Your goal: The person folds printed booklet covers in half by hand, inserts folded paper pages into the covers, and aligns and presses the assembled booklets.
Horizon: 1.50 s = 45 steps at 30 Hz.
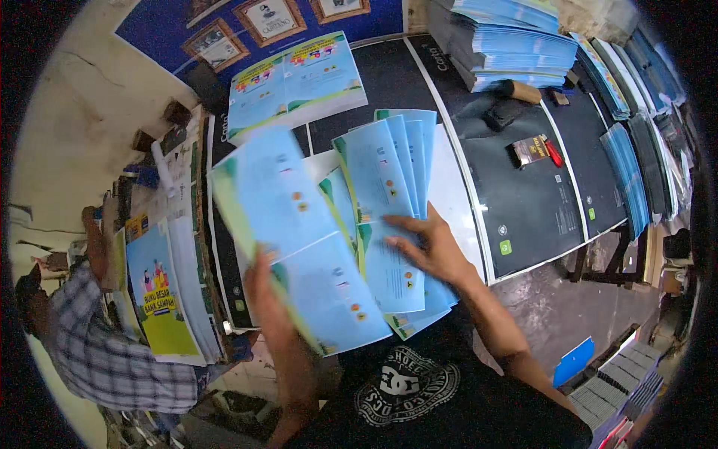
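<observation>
Your left hand (263, 288) grips a light blue booklet (299, 247) from beneath, fingers curled round its lower edge, so the cover tilts up off the bench (523, 202) near its front edge. Your right hand (430, 247) lies flat and spread on a fanned stack of blue booklets (393, 194), fingers pointing left and pressing on the top covers; it grasps nothing. The fan lies just beside the lifted booklet, and their edges overlap at the middle.

Beyond the fan, on the dark bench top toward its right side, a small red and black packet (535, 150) lies alone, with a dark pouch (502, 114) and a brown wooden-looking handle (523, 91) just past it. Toward the far left corner, an open pair of blue and green booklet covers (295, 86) lies flat. At the far edge, a tall pile of blue booklets (516, 41) rests, and more rows of booklets (624, 172) line the right edge.

At the left, a person in a checked shirt (105, 352) holds a yellow and blue printed sheet (157, 295). Framed pictures (265, 19) hang on the blue wall behind the bench.
</observation>
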Each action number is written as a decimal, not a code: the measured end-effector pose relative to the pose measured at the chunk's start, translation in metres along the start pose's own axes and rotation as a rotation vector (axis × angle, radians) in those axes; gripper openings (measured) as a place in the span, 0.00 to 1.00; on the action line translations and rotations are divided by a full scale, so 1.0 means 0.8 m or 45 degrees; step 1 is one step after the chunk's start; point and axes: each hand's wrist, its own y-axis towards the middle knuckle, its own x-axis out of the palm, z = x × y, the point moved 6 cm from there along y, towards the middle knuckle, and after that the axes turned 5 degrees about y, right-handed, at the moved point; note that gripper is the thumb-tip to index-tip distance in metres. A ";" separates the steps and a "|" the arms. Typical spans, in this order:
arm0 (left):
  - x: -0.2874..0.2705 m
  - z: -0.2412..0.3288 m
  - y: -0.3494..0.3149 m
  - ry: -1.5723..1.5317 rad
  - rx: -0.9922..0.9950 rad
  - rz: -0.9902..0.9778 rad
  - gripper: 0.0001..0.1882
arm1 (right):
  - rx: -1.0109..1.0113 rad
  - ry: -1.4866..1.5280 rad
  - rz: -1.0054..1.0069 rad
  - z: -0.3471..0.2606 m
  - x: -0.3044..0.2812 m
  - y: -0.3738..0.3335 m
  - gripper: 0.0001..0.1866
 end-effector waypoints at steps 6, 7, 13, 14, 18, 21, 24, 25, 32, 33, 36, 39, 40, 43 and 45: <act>0.106 -0.058 -0.008 0.037 -0.069 -0.424 0.16 | 0.056 0.168 -0.007 0.012 -0.004 -0.004 0.21; 0.117 -0.059 -0.012 0.086 -0.022 -0.504 0.15 | 0.096 0.134 -0.052 0.012 -0.004 -0.003 0.22; 0.126 -0.064 -0.017 -0.046 -0.200 -0.517 0.16 | 0.135 0.276 0.020 0.010 -0.002 0.001 0.21; 0.124 -0.065 -0.017 -0.084 -0.281 -0.494 0.16 | 0.136 0.279 0.016 0.011 -0.002 0.001 0.21; 0.116 -0.053 -0.014 -0.052 -0.191 -0.473 0.17 | 0.137 0.304 0.021 0.010 -0.002 0.002 0.22; 0.113 -0.052 -0.012 -0.084 -0.131 -0.505 0.17 | 0.129 0.323 0.033 0.011 -0.003 0.002 0.23; 0.117 -0.051 -0.016 -0.025 -0.181 -0.570 0.17 | 0.115 0.336 0.044 0.009 -0.003 0.001 0.23; 0.121 -0.053 -0.020 -0.047 -0.231 -0.595 0.18 | 0.110 0.346 0.049 0.008 -0.004 0.001 0.23; 0.129 -0.107 -0.031 -0.350 -0.568 -0.510 0.20 | 0.133 0.376 0.008 0.021 -0.003 -0.003 0.20; 0.125 -0.111 -0.031 -0.271 -0.544 -0.515 0.23 | 0.118 0.365 0.023 0.019 -0.003 -0.003 0.22; 0.132 -0.109 -0.031 -0.465 -0.461 -0.671 0.27 | 0.113 0.353 0.038 0.018 -0.004 -0.004 0.24; 0.131 -0.101 -0.032 -0.344 -0.396 -0.699 0.30 | 0.140 0.364 0.011 0.016 -0.005 -0.004 0.22; 0.132 -0.101 -0.032 -0.344 -0.395 -0.698 0.30 | 0.157 0.374 -0.012 0.015 -0.005 -0.004 0.20; 0.132 -0.103 -0.033 -0.290 -0.375 -0.679 0.31 | 0.131 0.357 -0.006 0.014 -0.005 -0.004 0.20; 0.134 -0.108 -0.035 -0.402 -0.422 -0.693 0.31 | 0.113 0.356 0.018 0.017 -0.004 -0.004 0.21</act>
